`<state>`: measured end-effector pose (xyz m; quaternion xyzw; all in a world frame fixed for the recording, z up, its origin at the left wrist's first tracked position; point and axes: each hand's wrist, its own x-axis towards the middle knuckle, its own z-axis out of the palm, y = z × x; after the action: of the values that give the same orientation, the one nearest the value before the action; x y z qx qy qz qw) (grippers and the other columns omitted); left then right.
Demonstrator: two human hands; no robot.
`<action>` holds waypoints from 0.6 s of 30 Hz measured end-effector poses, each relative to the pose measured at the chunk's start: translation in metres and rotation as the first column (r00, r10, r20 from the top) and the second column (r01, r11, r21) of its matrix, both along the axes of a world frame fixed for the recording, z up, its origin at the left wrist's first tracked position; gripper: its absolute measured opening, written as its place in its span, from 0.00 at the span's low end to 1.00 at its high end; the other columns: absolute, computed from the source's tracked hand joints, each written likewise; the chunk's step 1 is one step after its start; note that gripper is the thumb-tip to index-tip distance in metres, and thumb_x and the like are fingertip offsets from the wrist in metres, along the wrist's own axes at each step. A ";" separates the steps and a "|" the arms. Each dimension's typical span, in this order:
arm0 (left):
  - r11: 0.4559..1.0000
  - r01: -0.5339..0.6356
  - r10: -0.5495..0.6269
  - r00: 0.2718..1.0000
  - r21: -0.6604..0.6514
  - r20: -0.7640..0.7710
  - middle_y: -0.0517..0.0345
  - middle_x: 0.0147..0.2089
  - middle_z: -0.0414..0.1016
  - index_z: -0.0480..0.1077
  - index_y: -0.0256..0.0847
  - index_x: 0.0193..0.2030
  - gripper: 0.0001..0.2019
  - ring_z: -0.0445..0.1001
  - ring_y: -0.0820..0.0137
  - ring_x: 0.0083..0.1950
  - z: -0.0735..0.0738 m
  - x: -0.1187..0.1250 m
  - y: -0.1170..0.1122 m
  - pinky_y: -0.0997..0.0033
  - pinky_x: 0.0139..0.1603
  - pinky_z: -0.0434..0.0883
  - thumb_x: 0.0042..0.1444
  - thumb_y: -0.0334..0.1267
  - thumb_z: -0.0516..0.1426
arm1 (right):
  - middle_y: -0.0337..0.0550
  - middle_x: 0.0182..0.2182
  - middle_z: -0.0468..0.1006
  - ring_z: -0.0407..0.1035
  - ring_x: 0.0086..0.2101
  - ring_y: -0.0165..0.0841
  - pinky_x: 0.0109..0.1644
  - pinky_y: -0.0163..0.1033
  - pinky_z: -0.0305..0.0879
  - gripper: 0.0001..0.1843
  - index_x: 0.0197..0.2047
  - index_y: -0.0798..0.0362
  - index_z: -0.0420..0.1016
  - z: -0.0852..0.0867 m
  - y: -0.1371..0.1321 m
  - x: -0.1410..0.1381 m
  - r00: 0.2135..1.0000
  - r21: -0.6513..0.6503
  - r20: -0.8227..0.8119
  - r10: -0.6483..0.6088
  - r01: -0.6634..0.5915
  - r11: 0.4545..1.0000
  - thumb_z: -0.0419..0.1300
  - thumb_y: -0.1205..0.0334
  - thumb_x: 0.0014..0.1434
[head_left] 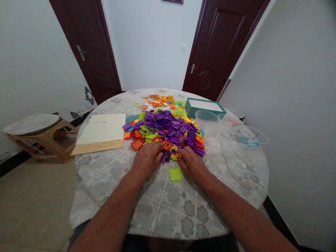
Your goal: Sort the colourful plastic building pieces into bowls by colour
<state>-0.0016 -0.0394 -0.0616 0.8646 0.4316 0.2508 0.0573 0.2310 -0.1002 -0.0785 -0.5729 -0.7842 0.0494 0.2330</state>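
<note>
A big heap of interlocking plastic building pieces (168,124) in purple, green, orange and other colours lies on the table. My left hand (148,155) rests at the heap's near edge, fingers stretched over the pieces and thumb apart, beside an orange window-shaped piece (167,145). To its right, my right hand (193,161) touches the near edge too, fingers bent and apart, close to small yellow pieces (174,156). Between the hands sits a dark purple piece (166,156). A lime green square piece (175,174) lies flat on the tablecloth, nearer to me.
At left lies a cream paper sheet (102,127) on cardboard. A green-edged box (204,106), clear plastic tubs (210,129) and glasses (248,133) are at right. More loose orange and yellow pieces (160,100) lie behind the heap. A stool (39,136) stands left of the table.
</note>
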 end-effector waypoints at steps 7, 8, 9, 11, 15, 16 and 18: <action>1.000 -0.004 0.004 1.000 -0.003 0.007 0.46 0.56 0.77 0.73 0.41 0.58 0.15 0.75 0.56 0.59 0.001 0.004 -0.002 0.54 0.62 0.72 0.65 0.35 0.59 | 0.49 0.49 0.73 0.72 0.46 0.38 0.51 0.41 0.73 0.18 0.62 0.47 0.74 0.001 0.003 -0.001 0.999 0.023 0.053 -0.011 0.010 1.000 0.57 0.62 0.72; 1.000 -0.003 0.003 1.000 0.003 0.023 0.45 0.56 0.77 0.73 0.41 0.58 0.15 0.75 0.56 0.58 0.004 0.004 -0.004 0.54 0.61 0.72 0.66 0.35 0.58 | 0.48 0.48 0.73 0.72 0.45 0.38 0.51 0.40 0.72 0.17 0.61 0.46 0.76 0.002 0.004 0.000 0.999 0.028 0.054 -0.007 0.005 1.000 0.56 0.62 0.72; 1.000 0.004 -0.004 0.999 0.006 0.041 0.45 0.55 0.77 0.73 0.41 0.58 0.15 0.74 0.56 0.58 0.008 0.004 -0.007 0.54 0.61 0.72 0.67 0.36 0.58 | 0.48 0.47 0.74 0.72 0.45 0.37 0.50 0.40 0.72 0.16 0.60 0.45 0.76 0.002 0.005 0.000 0.999 0.035 0.047 -0.003 0.001 0.999 0.55 0.62 0.73; 0.998 0.057 -0.056 0.996 -0.012 0.063 0.46 0.54 0.77 0.73 0.41 0.57 0.13 0.74 0.57 0.58 0.018 0.004 -0.015 0.54 0.60 0.72 0.67 0.38 0.58 | 0.48 0.46 0.74 0.72 0.45 0.37 0.51 0.39 0.71 0.15 0.58 0.45 0.77 0.004 0.005 0.002 1.000 0.066 -0.008 0.002 -0.001 0.998 0.53 0.61 0.74; 0.935 0.319 -0.323 0.946 -0.157 -0.001 0.51 0.53 0.77 0.73 0.44 0.54 0.13 0.76 0.60 0.55 0.033 0.008 -0.036 0.60 0.55 0.74 0.65 0.42 0.61 | 0.51 0.47 0.74 0.71 0.50 0.40 0.58 0.43 0.69 0.14 0.50 0.50 0.76 0.015 0.002 0.009 0.971 0.206 -0.234 -0.037 0.087 0.975 0.49 0.60 0.74; 0.913 0.356 -0.370 0.928 -0.198 -0.038 0.51 0.54 0.77 0.73 0.45 0.55 0.14 0.77 0.60 0.55 0.033 0.009 -0.040 0.61 0.54 0.75 0.64 0.42 0.62 | 0.50 0.46 0.75 0.71 0.49 0.40 0.57 0.44 0.68 0.13 0.47 0.50 0.75 0.018 0.001 0.013 0.954 0.212 -0.290 -0.070 0.136 0.968 0.49 0.60 0.74; 0.899 0.353 -0.392 0.912 -0.259 -0.120 0.51 0.55 0.77 0.73 0.47 0.57 0.17 0.77 0.59 0.54 0.030 0.014 -0.046 0.61 0.51 0.75 0.61 0.41 0.64 | 0.46 0.39 0.77 0.72 0.43 0.39 0.52 0.42 0.69 0.13 0.44 0.49 0.73 0.025 -0.002 0.025 0.913 0.142 -0.379 -0.153 0.220 0.965 0.48 0.59 0.73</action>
<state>0.0121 -0.0855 -0.0315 0.9368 0.2872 0.1087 0.1679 0.2563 -0.1023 -0.0535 -0.6026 -0.6700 0.0607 0.4294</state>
